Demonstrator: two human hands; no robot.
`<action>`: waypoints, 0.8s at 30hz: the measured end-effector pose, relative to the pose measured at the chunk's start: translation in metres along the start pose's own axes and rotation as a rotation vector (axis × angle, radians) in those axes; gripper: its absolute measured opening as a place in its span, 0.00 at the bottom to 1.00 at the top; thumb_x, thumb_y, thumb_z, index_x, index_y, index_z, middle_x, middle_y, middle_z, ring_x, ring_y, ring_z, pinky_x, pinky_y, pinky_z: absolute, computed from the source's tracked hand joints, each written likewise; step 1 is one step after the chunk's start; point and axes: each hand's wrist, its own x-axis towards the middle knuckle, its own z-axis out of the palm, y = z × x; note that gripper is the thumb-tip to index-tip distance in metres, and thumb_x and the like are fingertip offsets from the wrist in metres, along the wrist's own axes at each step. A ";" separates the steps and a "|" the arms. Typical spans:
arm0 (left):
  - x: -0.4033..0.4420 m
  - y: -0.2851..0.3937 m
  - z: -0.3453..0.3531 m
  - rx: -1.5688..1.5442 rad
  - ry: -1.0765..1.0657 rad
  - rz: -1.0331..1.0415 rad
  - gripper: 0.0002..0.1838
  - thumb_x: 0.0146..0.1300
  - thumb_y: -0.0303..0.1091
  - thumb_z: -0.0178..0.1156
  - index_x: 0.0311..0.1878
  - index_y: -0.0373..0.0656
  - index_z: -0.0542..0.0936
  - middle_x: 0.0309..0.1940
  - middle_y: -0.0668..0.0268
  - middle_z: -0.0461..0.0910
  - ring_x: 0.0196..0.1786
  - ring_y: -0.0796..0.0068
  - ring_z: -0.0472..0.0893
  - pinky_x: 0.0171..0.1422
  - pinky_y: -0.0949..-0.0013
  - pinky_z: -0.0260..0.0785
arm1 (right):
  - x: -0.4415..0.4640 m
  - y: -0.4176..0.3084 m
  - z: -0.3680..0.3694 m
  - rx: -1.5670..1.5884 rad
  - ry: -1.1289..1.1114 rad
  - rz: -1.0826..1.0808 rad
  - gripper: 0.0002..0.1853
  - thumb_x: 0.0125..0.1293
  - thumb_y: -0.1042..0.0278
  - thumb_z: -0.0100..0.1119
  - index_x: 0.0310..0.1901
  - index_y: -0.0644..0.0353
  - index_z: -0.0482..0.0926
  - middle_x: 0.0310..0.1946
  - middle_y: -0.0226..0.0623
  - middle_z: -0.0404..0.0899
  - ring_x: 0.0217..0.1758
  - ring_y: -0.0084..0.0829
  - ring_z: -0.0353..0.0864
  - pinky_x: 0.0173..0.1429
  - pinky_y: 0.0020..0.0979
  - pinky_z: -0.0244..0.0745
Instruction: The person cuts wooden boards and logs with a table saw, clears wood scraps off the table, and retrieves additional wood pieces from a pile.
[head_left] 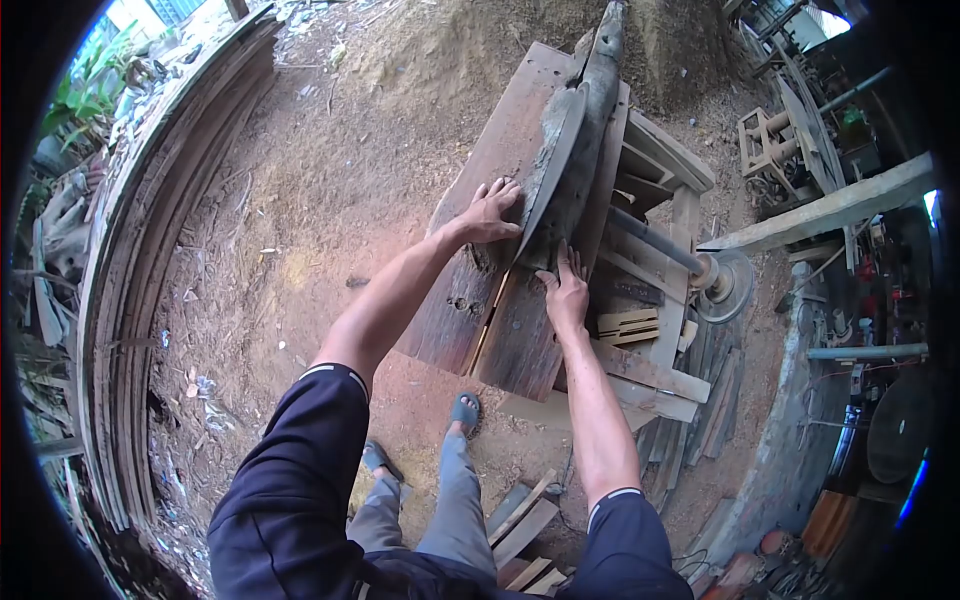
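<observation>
A long weathered piece of wood (585,135), rough and grey with a paler cut-looking face, lies lengthwise on a worn wooden saw table (510,345). My left hand (490,212) is beside its left edge, fingers spread flat and thumb toward the wood. At the near end, my right hand (566,292) rests against the wood with fingers stretched forward and thumb apart. A narrow slot (488,325) runs through the tabletop from the near edge toward the wood. No blade shows in this view.
A shaft with a round pulley wheel (722,285) sticks out at the table's right. Stacked boards (110,300) curve along the left. A beam (830,205) juts in from the right. Offcuts (525,525) lie near my feet, and sawdust (420,70) covers the ground.
</observation>
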 end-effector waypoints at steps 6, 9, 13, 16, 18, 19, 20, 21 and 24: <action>0.000 -0.003 0.000 -0.039 0.034 0.040 0.50 0.53 0.49 0.65 0.77 0.43 0.55 0.78 0.49 0.50 0.82 0.50 0.38 0.81 0.42 0.28 | 0.000 -0.001 -0.001 -0.007 0.016 -0.010 0.36 0.62 0.55 0.65 0.69 0.60 0.66 0.65 0.55 0.70 0.72 0.56 0.64 0.74 0.48 0.58; -0.001 -0.001 -0.002 -0.008 0.022 0.070 0.46 0.53 0.49 0.64 0.76 0.49 0.59 0.77 0.47 0.50 0.81 0.47 0.39 0.80 0.40 0.29 | 0.000 -0.002 0.000 -0.011 0.017 -0.016 0.36 0.62 0.56 0.65 0.69 0.61 0.66 0.65 0.55 0.70 0.72 0.56 0.64 0.74 0.47 0.59; -0.004 0.000 -0.005 0.129 -0.007 0.139 0.35 0.55 0.47 0.63 0.70 0.61 0.71 0.76 0.48 0.53 0.80 0.42 0.44 0.80 0.39 0.32 | 0.000 -0.001 0.000 -0.017 0.016 -0.015 0.36 0.62 0.56 0.65 0.70 0.60 0.66 0.65 0.55 0.70 0.72 0.56 0.64 0.74 0.47 0.59; -0.008 -0.001 -0.002 0.095 0.036 0.138 0.33 0.57 0.48 0.62 0.69 0.62 0.73 0.76 0.48 0.53 0.80 0.41 0.44 0.80 0.38 0.33 | 0.000 0.000 0.002 -0.002 0.024 -0.019 0.36 0.62 0.57 0.65 0.70 0.60 0.66 0.65 0.56 0.70 0.72 0.56 0.64 0.74 0.47 0.59; -0.009 -0.002 0.001 0.109 0.057 0.155 0.33 0.58 0.49 0.62 0.69 0.61 0.72 0.76 0.47 0.54 0.80 0.41 0.44 0.80 0.38 0.34 | 0.000 0.001 0.002 0.001 0.022 -0.020 0.36 0.62 0.57 0.65 0.70 0.60 0.66 0.65 0.56 0.70 0.72 0.56 0.64 0.74 0.47 0.59; -0.008 -0.004 0.003 0.124 0.078 0.172 0.33 0.58 0.49 0.62 0.69 0.61 0.72 0.75 0.47 0.54 0.80 0.41 0.44 0.80 0.38 0.34 | 0.000 0.001 0.003 0.004 0.022 -0.022 0.36 0.62 0.57 0.65 0.70 0.60 0.66 0.65 0.56 0.69 0.72 0.56 0.64 0.74 0.47 0.59; -0.008 -0.006 0.005 0.123 0.079 0.172 0.33 0.58 0.49 0.62 0.69 0.61 0.72 0.75 0.47 0.54 0.80 0.41 0.44 0.80 0.38 0.34 | 0.000 0.001 0.003 0.004 0.021 -0.023 0.36 0.62 0.57 0.65 0.70 0.60 0.66 0.65 0.56 0.69 0.72 0.56 0.64 0.74 0.47 0.59; -0.008 -0.005 0.005 0.123 0.080 0.170 0.34 0.58 0.50 0.63 0.70 0.61 0.71 0.75 0.47 0.54 0.80 0.41 0.44 0.80 0.38 0.34 | 0.000 0.002 0.002 0.000 0.022 -0.025 0.36 0.61 0.58 0.65 0.70 0.60 0.66 0.65 0.56 0.70 0.72 0.56 0.64 0.74 0.47 0.59; -0.007 -0.001 0.003 0.096 0.078 0.132 0.35 0.56 0.48 0.64 0.70 0.60 0.71 0.76 0.47 0.54 0.80 0.41 0.43 0.80 0.38 0.33 | 0.000 0.002 0.003 -0.002 0.026 -0.028 0.36 0.61 0.58 0.66 0.70 0.60 0.66 0.65 0.56 0.70 0.71 0.56 0.64 0.74 0.47 0.59</action>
